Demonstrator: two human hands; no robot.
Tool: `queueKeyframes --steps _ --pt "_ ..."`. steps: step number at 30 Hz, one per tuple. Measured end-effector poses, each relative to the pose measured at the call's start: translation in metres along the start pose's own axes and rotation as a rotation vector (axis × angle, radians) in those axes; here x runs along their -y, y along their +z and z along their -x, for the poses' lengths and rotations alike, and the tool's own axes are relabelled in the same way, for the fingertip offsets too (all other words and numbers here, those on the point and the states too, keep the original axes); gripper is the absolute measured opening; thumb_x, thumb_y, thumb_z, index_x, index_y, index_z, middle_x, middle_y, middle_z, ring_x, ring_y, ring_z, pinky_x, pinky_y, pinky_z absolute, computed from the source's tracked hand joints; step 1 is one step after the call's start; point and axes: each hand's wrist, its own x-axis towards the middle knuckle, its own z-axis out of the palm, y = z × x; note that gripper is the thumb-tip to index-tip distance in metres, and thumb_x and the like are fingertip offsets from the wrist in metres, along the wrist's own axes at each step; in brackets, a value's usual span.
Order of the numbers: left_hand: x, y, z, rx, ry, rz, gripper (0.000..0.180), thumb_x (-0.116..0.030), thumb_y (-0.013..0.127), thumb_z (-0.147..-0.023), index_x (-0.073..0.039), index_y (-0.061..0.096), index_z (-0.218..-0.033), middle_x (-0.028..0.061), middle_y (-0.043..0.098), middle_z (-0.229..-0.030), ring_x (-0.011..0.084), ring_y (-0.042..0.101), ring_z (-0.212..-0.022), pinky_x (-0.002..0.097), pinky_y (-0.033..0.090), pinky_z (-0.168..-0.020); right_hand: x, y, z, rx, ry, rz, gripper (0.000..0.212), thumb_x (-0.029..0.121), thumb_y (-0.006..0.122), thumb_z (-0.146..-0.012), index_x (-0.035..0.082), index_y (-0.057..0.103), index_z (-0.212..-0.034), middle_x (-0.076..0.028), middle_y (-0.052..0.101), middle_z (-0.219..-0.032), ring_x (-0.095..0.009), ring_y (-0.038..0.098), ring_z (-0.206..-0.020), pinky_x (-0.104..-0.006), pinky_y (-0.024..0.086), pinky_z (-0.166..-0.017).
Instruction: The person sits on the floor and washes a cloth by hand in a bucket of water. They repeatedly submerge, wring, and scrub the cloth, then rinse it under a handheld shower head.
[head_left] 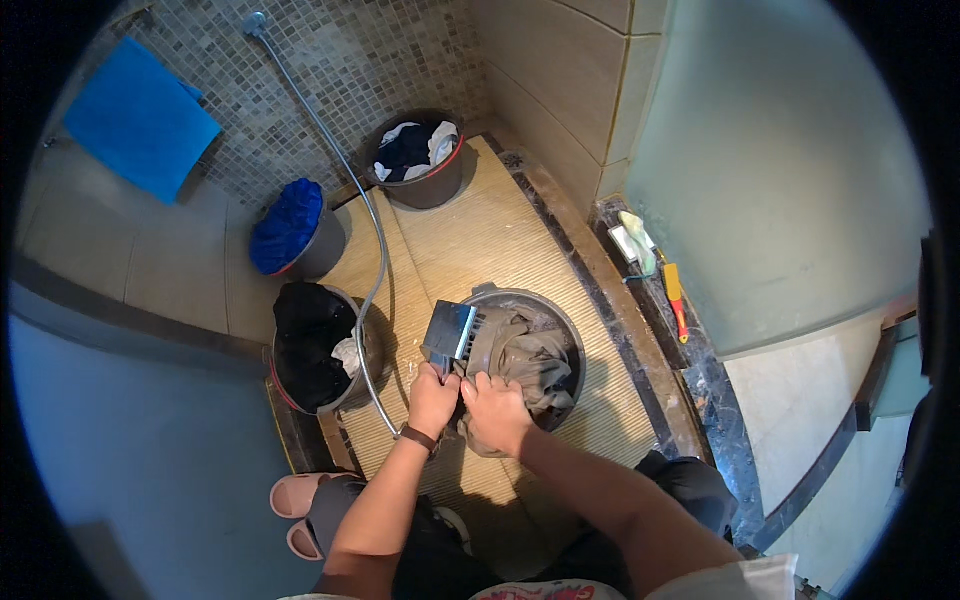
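Note:
A grey basin (pixel 570 325) stands on the tiled shower floor and holds a wet brownish-grey garment (pixel 525 355). My left hand (pixel 432 398) grips the handle of a grey scrub brush (pixel 452 333), whose bristles rest against the cloth at the basin's left rim. My right hand (pixel 495 412) is closed on a bunch of the same garment at the near rim. A dark band sits on my left wrist.
Three buckets of laundry stand around: black clothes (pixel 315 345) at left, a blue item (pixel 288 228) behind it, dark and white clothes (pixel 415 155) at the back. A shower hose (pixel 375 260) runs down between them. A blue towel (pixel 140 118) hangs on the wall. A yellow-red brush (pixel 675 295) lies on the ledge at right.

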Motion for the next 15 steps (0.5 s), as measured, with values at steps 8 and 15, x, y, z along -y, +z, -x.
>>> queueKeyframes --steps 8,15 --pt "-0.003 0.029 -0.004 -0.062 0.092 -0.079 0.027 -0.011 0.061 -0.08 0.009 0.048 -0.093 0.0301 0.064 -0.078 0.0467 0.064 -0.075 0.0513 0.052 -0.07 -0.041 0.045 -0.025 -0.005 -0.162 -0.072 0.044 0.035 0.067 -0.072 0.005 0.061 -0.105 -0.014 0.051 -0.102 -0.031 0.057 -0.094 -0.0447 0.045 -0.074" --pt "0.038 0.032 -0.018 -0.118 0.094 -0.014 0.023 -0.013 0.066 -0.08 0.004 0.052 -0.087 0.0175 0.062 -0.069 0.0318 0.065 -0.06 0.042 0.053 -0.056 -0.045 0.045 -0.039 -0.19 -0.277 -0.099 0.042 0.026 0.062 -0.074 0.004 0.059 -0.109 -0.017 0.055 -0.1 -0.033 0.061 -0.093 -0.0457 0.051 -0.074"
